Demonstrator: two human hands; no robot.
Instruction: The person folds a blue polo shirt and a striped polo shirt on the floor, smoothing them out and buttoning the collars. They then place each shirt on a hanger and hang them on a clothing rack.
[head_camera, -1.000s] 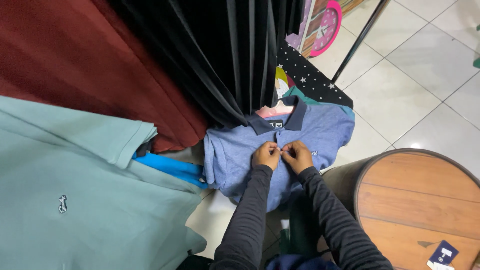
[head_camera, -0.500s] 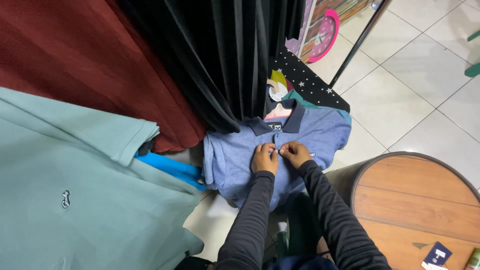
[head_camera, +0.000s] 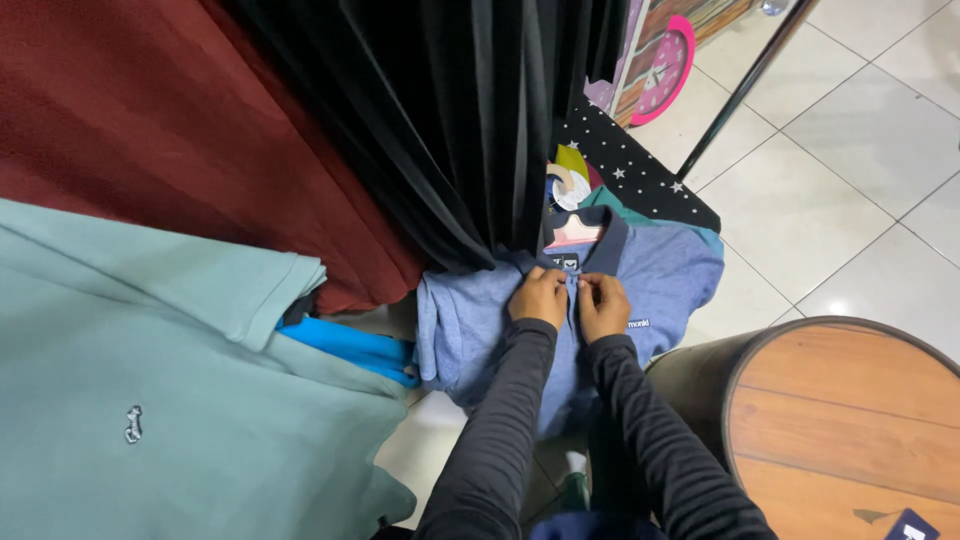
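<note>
A light blue polo shirt (head_camera: 670, 280) with a dark navy collar hangs among other garments in the middle of the head view. My left hand (head_camera: 538, 298) and my right hand (head_camera: 603, 303) sit side by side on its front placket, just below the collar. Both pinch the fabric at the button strip, fingers closed on it. Dark ribbed sleeves cover both my forearms. The buttons themselves are hidden under my fingers.
A teal polo (head_camera: 150, 400) fills the lower left, a maroon garment (head_camera: 150, 120) the upper left, black pleated cloth (head_camera: 440, 110) hangs behind. A bright blue garment (head_camera: 350, 345) lies between. A round wooden table (head_camera: 850, 420) stands at lower right on white floor tiles (head_camera: 860, 130). A black rack pole (head_camera: 740, 90) slants nearby.
My hands stay on the shirt placket with small finger movements. The view has shifted slightly, so the shirt and hands sit a little lower and nearer the centre.
</note>
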